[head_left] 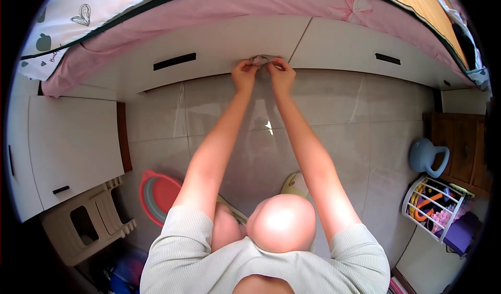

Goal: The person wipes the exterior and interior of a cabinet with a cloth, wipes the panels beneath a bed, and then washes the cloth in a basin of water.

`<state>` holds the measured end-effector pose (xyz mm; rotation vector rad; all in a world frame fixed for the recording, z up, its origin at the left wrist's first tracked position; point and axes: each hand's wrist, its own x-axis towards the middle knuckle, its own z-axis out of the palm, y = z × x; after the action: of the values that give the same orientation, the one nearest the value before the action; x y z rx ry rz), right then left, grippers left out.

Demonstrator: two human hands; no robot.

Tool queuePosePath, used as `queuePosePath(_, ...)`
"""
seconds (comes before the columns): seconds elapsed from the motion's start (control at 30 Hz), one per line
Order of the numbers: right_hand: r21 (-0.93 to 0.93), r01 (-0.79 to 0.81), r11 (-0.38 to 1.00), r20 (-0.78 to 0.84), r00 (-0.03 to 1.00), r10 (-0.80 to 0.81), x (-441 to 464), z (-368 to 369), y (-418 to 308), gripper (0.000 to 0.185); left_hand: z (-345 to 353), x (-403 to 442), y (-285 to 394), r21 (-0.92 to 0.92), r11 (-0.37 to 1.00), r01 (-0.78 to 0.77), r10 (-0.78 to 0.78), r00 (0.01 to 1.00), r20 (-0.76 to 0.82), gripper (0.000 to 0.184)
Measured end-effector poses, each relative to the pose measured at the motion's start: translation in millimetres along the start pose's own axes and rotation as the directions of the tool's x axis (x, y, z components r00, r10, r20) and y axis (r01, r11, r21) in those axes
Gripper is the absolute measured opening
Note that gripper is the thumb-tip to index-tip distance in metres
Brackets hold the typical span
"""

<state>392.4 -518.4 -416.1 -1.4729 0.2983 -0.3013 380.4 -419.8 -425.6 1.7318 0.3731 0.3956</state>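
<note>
Both arms reach forward to the foot of the white bed drawer front (229,43). A small greyish-pink item (260,60), perhaps thin cloth or a band, is stretched between my hands just in front of the panel. My left hand (243,75) pinches its left side with closed fingers. On the other side, my right hand (282,74) pinches its right edge, thumb and fingers together. The item is too small to name surely.
A pink basin (156,189) stands on the tiled floor (334,137) at the left, near a beige folded plastic stool (91,216). White cabinet (73,142) at far left. At right are a blue kettlebell-shaped object (422,157), a white wire basket (443,210) and a brown wooden cabinet (459,142).
</note>
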Motion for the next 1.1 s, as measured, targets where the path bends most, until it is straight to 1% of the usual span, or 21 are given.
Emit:
queuePosePath(0.03, -0.040, 0.000, 0.999, -0.008, 1.000, 0.000, -3, 5, 2, 0.016, -3, 3, -8, -0.046, 0.998, 0.030, -0.030, 1.000, 0.008, 0.009)
queuePosePath(0.07, -0.039, 0.013, 0.999, -0.015, 1.000, -0.014, -5, 9, 2, 0.016, -7, 8, -14, -0.092, 0.994, 0.056, -0.055, 0.998, 0.016, 0.009)
queuePosePath(0.13, -0.041, 0.037, 0.998, -0.024, 0.999, -0.038, -16, 19, -17, 0.016, -19, 9, -7, -0.212, 0.974, 0.075, -0.082, 0.996, -0.022, 0.009)
queuePosePath(0.17, -0.004, 0.040, 0.999, 0.011, 0.999, -0.040, -22, 27, -24, 0.016, -27, 10, -2, -0.270, 0.959, 0.082, -0.097, 0.994, -0.044, 0.009)
queuePosePath(0.23, 0.074, 0.037, 0.997, 0.086, 0.995, -0.043, -33, 47, -34, 0.015, -45, 13, 8, -0.363, 0.927, 0.095, -0.155, 0.978, -0.138, 0.008)
queuePosePath(0.27, 0.074, 0.086, 0.994, 0.110, 0.990, -0.094, -41, 57, -38, 0.015, -56, 11, 12, -0.405, 0.908, 0.104, -0.191, 0.964, -0.182, 0.008)
queuePosePath(0.33, 0.084, 0.190, 0.978, 0.147, 0.969, -0.201, -51, 78, -47, 0.014, -82, 15, 15, -0.243, 0.969, -0.048, -0.025, 0.957, -0.288, 0.009)
queuePosePath(0.37, 0.121, 0.182, 0.976, 0.169, 0.965, -0.201, -55, 84, -51, 0.014, -89, 16, 17, -0.157, 0.980, -0.120, 0.063, 0.944, -0.323, 0.010)
queuePosePath(0.43, 0.186, 0.174, 0.967, 0.204, 0.956, -0.211, -56, 87, -57, 0.013, -91, 12, 33, -0.025, 0.986, -0.165, 0.145, 0.922, -0.360, 0.010)
queuePosePath(0.47, 0.178, 0.164, 0.970, 0.185, 0.963, -0.197, -53, 82, -55, 0.013, -89, 10, 37, 0.038, 0.982, -0.184, 0.185, 0.909, -0.374, 0.010)
queuePosePath(0.53, 0.167, 0.146, 0.975, 0.148, 0.974, -0.171, -47, 71, -53, 0.013, -77, 8, 39, 0.119, 0.971, -0.209, 0.234, 0.936, -0.262, 0.014)
queuePosePath(0.6, 0.218, 0.225, 0.950, 0.025, 0.971, -0.236, -30, 51, -41, 0.013, -47, 0, 44, 0.198, 0.950, -0.243, 0.278, 0.945, -0.172, 0.015)
queuePosePath(0.67, 0.233, 0.270, 0.934, -0.105, 0.962, -0.252, -13, 24, -29, 0.013, -13, -10, 50, 0.125, 0.956, -0.265, 0.273, 0.961, -0.053, 0.016)
queuePosePath(0.7, 0.228, 0.282, 0.932, -0.170, 0.954, -0.247, -6, 12, -26, 0.014, 6, -15, 52, 0.092, 0.965, -0.244, 0.249, 0.967, -0.044, 0.015)
queuePosePath(0.73, 0.219, 0.248, 0.944, -0.176, 0.961, -0.212, -1, 2, -24, 0.014, 22, -20, 54, 0.059, 0.972, -0.227, 0.229, 0.973, -0.040, 0.015)
queuePosePath(0.8, 0.212, 0.182, 0.960, -0.200, 0.970, -0.140, 5, -7, -24, 0.015, 41, -27, 56, 0.015, 0.992, -0.124, 0.125, 0.987, -0.097, 0.013)
queuePosePath(0.83, 0.239, 0.190, 0.952, -0.206, 0.968, -0.141, 4, -6, -25, 0.015, 44, -28, 55, -0.008, 0.997, -0.074, 0.072, 0.990, -0.122, 0.012)
queuePosePath(0.93, 0.134, 0.174, 0.976, -0.169, 0.974, -0.151, -8, 5, -18, 0.015, 33, -20, 29, -0.141, 0.983, -0.118, 0.090, 0.977, -0.191, 0.012)
queuePosePath(0.97, 0.110, 0.121, 0.987, -0.108, 0.988, -0.109, -14, 14, -8, 0.015, 22, -18, 15, -0.117, 0.985, -0.124, 0.094, 0.967, -0.235, 0.012)
queuePosePath(1.03, 0.104, 0.099, 0.990, 0.031, 0.994, -0.102, -29, 35, 3, 0.012, -8, -8, -8, -0.076, 0.988, -0.136, 0.103, 0.935, -0.338, 0.012)
queuePosePath(1.1, 0.062, 0.052, 0.997, 0.126, 0.990, -0.060, -37, 59, 8, 0.011, -36, 0, -14, -0.006, 0.995, -0.100, 0.089, 0.907, -0.412, 0.012)
